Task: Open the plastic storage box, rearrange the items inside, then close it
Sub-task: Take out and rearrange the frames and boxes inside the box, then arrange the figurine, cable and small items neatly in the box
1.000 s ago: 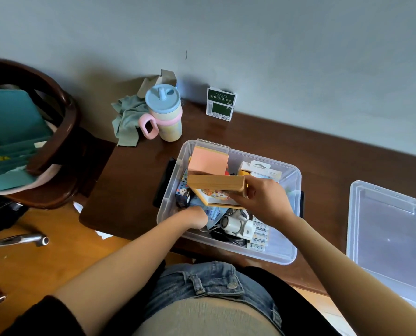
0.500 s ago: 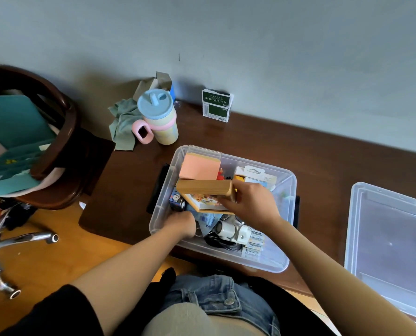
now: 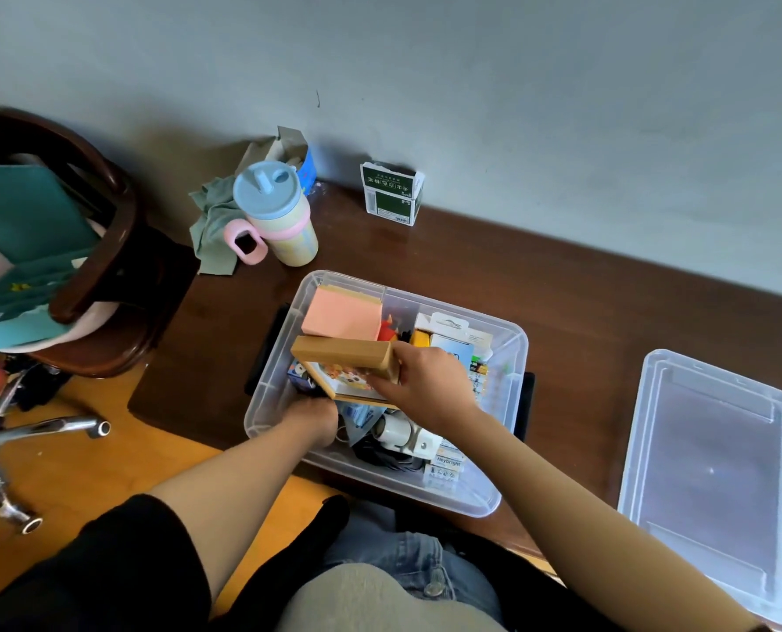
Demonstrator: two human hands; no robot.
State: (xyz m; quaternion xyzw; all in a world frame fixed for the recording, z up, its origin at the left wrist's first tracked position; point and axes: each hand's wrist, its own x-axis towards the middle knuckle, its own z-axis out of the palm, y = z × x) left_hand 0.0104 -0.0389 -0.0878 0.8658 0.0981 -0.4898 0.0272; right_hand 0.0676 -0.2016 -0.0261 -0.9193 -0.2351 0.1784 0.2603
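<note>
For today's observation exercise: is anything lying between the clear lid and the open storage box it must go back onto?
Nothing visible: only bare table separates the lid from the box, though both hands are inside the box.

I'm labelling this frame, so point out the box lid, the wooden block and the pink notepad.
box lid (image 3: 717,467), head view, middle of its flat panel
wooden block (image 3: 341,352), head view, its long side face
pink notepad (image 3: 341,314), head view, top sheet

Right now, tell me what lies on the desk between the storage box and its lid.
Head view: only bare brown desk lies between the storage box and the lid.
</note>
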